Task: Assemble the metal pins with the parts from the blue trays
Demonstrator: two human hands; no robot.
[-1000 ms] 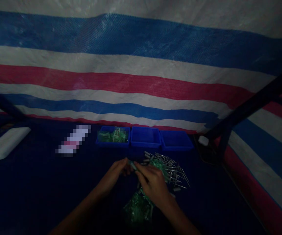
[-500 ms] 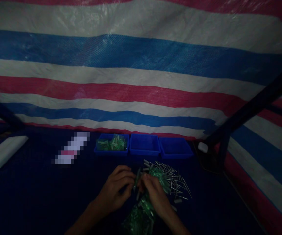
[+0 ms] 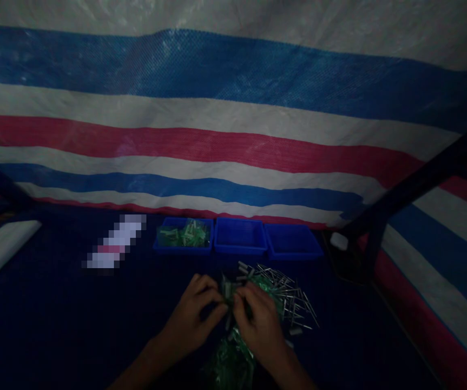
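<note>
A small, greenish clear plastic bag (image 3: 228,288) with pale pieces showing in it is held up between my two hands. My left hand (image 3: 198,309) pinches its left side with thumb and fingers. On the other side, the fingertips of my right hand (image 3: 257,319) close on its right edge. Just beyond my right hand lies a heap of thin metal rods (image 3: 294,295), with green plastic bags (image 3: 263,284) and short grey cylinders (image 3: 296,331) by it. More green bags (image 3: 231,363) lie below my hands, partly covered by my right wrist.
Three blue trays stand in a row at the back: the left tray (image 3: 160,251) holds filled green bags (image 3: 192,234), beside the middle tray (image 3: 239,252) and right tray (image 3: 294,254). A white object (image 3: 4,246) lies far left, a small white one (image 3: 339,241) at right. Striped sheeting (image 3: 217,143) hangs behind.
The small bag has turned so that its face shows more, and my right fingers have shifted along its edge. The camera view has tilted slightly downward.
</note>
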